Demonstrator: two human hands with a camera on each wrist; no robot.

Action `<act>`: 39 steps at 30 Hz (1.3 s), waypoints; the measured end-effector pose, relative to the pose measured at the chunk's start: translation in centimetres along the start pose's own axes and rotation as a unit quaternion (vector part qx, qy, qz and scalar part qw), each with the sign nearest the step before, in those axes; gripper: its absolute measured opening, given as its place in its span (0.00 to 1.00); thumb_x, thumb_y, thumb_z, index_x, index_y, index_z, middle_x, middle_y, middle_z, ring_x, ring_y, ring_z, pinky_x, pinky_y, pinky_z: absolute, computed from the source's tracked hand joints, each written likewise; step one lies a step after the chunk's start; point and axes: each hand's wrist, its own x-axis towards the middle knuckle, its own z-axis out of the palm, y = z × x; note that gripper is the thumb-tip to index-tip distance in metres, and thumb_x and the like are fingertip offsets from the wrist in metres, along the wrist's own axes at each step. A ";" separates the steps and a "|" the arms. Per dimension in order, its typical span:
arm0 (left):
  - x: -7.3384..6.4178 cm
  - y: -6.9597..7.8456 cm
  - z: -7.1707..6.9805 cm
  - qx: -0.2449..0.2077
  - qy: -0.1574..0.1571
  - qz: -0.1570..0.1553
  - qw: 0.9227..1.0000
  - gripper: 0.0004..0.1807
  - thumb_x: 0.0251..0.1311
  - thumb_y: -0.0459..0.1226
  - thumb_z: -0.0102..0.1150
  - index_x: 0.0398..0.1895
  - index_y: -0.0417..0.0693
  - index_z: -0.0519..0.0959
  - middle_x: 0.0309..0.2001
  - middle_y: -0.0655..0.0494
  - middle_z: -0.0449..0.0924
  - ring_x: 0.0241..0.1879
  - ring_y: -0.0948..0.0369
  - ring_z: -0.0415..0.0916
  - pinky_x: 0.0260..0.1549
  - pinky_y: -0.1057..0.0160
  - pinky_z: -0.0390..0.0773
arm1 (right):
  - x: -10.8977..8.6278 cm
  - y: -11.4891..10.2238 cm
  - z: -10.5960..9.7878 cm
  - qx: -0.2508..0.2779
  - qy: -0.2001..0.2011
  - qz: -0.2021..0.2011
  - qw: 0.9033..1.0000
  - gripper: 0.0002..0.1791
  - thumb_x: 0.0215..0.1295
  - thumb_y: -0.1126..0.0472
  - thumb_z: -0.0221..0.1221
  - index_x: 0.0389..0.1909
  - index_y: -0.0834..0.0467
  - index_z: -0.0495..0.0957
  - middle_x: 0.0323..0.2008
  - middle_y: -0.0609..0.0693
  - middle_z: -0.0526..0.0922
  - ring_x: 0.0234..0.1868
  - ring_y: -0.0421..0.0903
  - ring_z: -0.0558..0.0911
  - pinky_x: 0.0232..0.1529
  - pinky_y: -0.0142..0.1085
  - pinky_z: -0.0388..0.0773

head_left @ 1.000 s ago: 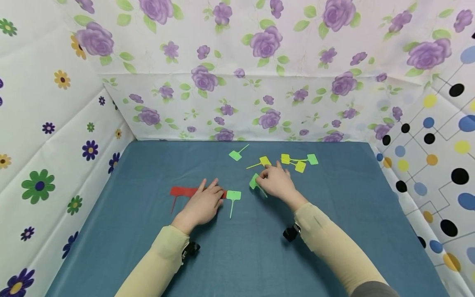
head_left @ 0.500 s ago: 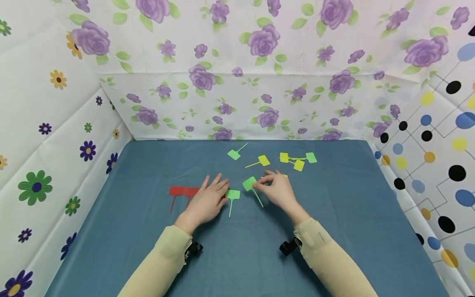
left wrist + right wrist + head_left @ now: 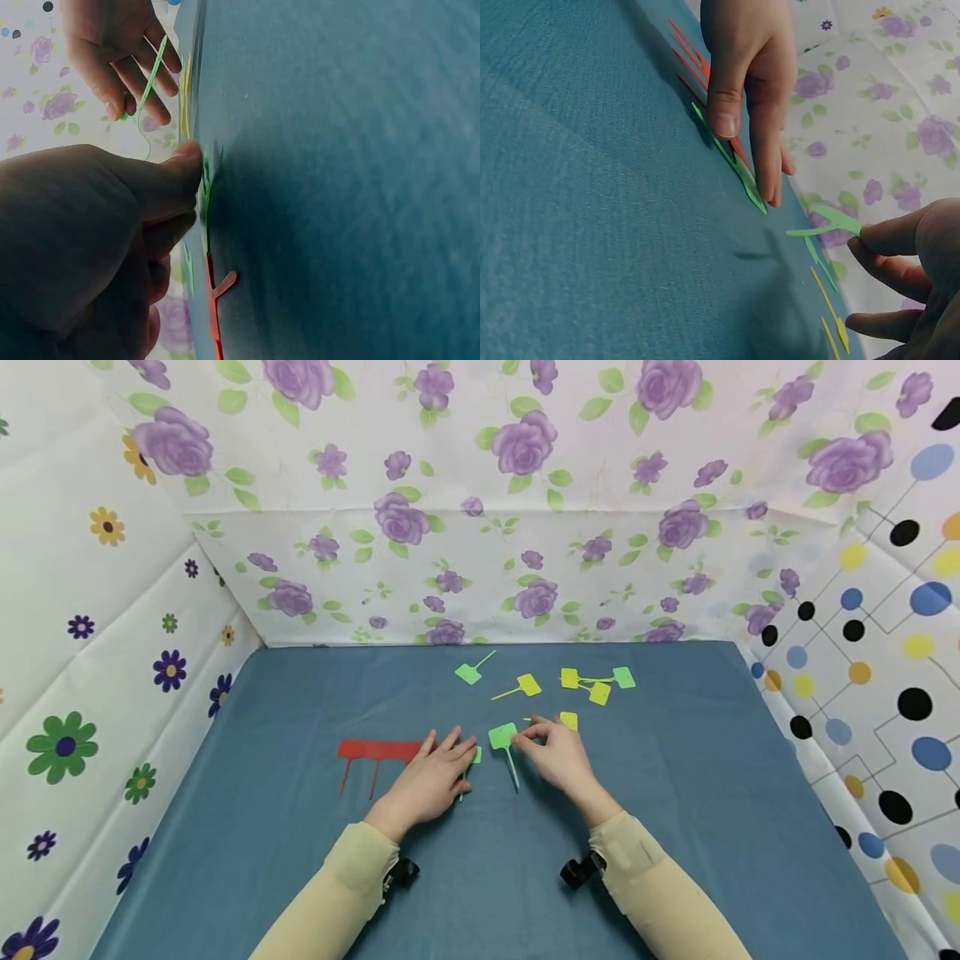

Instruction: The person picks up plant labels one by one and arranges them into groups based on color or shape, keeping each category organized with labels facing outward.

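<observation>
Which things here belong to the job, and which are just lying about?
Job, apparently:
pinched green tag in right hand
part-hidden green tag beneath left hand
row of red tags

Lying loose for now:
four yellow tags
two farther green tags

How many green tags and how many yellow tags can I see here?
Green tags: 4, one pinched by the right hand and one partly covered by the left hand
Yellow tags: 4
Total: 8
</observation>
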 end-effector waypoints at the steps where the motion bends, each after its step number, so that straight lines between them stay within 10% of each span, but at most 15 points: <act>1: 0.0 0.1 0.0 -0.001 -0.003 -0.001 1.000 0.35 0.77 0.45 0.64 0.82 0.44 0.67 0.82 0.50 0.63 0.85 0.48 0.47 0.82 0.39 0.41 | 0.0 0.0 0.1 -0.001 -0.001 -0.002 1.000 0.12 0.73 0.54 0.69 0.41 0.59 0.94 0.67 0.65 0.80 0.79 0.69 0.64 0.80 0.61 0.58; 9: -0.1 0.1 0.2 -0.005 -0.009 -0.005 1.000 0.37 0.76 0.45 0.65 0.82 0.44 0.67 0.82 0.50 0.62 0.84 0.47 0.49 0.82 0.37 0.44 | 0.0 0.1 0.9 -0.001 0.008 -0.003 1.000 0.12 0.72 0.54 0.70 0.37 0.59 0.93 0.65 0.65 0.82 0.76 0.64 0.71 0.81 0.58 0.57; 22: -0.1 -0.4 0.8 -0.017 0.002 -0.009 1.000 0.39 0.73 0.49 0.66 0.82 0.46 0.68 0.82 0.51 0.61 0.84 0.48 0.50 0.81 0.36 0.45 | -1.2 -0.9 2.3 -0.046 0.016 0.042 0.998 0.14 0.73 0.50 0.68 0.33 0.56 0.92 0.79 0.68 0.64 0.84 0.72 0.43 0.72 0.69 0.67; 39: 0.0 -0.2 0.3 -0.015 -0.031 -0.006 0.999 0.40 0.73 0.48 0.65 0.82 0.42 0.66 0.83 0.47 0.58 0.84 0.46 0.50 0.82 0.41 0.47 | -1.2 -0.6 2.8 -0.151 -0.012 0.019 0.988 0.17 0.70 0.51 0.68 0.21 0.53 0.89 0.78 0.75 0.59 0.83 0.74 0.39 0.81 0.67 0.48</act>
